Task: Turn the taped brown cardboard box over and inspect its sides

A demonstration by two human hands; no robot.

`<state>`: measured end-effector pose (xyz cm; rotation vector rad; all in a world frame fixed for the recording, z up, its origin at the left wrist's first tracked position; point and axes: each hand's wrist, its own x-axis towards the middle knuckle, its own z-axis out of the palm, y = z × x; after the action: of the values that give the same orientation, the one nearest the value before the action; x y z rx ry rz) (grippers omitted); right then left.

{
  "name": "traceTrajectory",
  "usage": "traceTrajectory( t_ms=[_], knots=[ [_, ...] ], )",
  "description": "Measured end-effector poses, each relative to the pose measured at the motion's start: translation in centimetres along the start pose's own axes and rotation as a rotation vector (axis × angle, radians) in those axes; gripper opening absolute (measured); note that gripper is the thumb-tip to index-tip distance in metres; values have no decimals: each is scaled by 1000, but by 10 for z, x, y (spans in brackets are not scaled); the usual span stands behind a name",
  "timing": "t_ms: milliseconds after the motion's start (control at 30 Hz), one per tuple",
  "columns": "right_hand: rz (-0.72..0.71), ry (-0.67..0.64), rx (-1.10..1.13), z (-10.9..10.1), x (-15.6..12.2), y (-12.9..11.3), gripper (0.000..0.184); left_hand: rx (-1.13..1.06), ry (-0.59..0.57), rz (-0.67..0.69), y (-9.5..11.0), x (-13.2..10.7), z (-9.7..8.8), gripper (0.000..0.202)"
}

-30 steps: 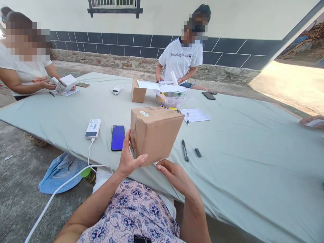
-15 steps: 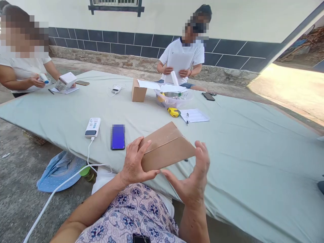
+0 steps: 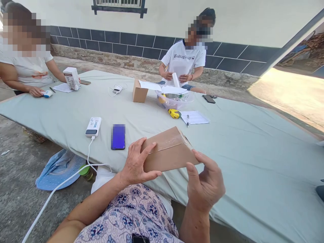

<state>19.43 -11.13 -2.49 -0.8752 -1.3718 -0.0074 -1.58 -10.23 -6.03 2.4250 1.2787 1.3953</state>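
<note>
A brown cardboard box (image 3: 168, 150) is held tilted above the near edge of the cloth-covered table, with a seam and clear tape along its upper side. My left hand (image 3: 138, 160) grips its left end, thumb along the bottom edge and fingers over the top. At the right end, my right hand (image 3: 206, 180) pinches the box's corner between thumb and forefinger, the other fingers curled in. The far side of the box is hidden from me.
The table (image 3: 253, 152) holds a white power bank (image 3: 93, 127) on a cable, a phone (image 3: 118, 136), a yellow tape measure (image 3: 174, 113), a paper sheet (image 3: 196, 117), a plastic basin (image 3: 174, 101) and another cardboard box (image 3: 139, 92). Two people sit across it.
My right hand has shifted right and closed from a spread pose onto the box's right corner. The person at left has lowered a white-and-blue device to the table and turned a white box.
</note>
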Motion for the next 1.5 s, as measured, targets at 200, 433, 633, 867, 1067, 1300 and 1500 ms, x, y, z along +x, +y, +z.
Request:
traceTrajectory(
  t_ms=[200, 433, 633, 867, 1067, 1300, 1500],
  knots=[
    [-9, -9, 122, 3, -2, -11, 18, -46, -27, -80, 15, 12, -6, 97],
    [-66, -65, 83, 7, -7, -17, 19, -38, 25, -68, 35, 33, -9, 96],
    [-52, -16, 80, 8, -4, -10, 17, -1, 9, -41, 30, 27, -6, 100],
    [79, 133, 80, 1, 2, 10, 18, -9, -178, -70, 8, 14, -9, 96],
    [91, 118, 55, 4, 3, 6, 17, -54, -271, -133, 4, 13, -20, 93],
    [-63, -24, 41, 11, -4, -18, 24, -99, -167, -95, 14, 20, -19, 108],
    [-170, -145, 64, 7, -7, -20, 23, -91, -38, -22, 21, 17, -19, 112]
  ],
)
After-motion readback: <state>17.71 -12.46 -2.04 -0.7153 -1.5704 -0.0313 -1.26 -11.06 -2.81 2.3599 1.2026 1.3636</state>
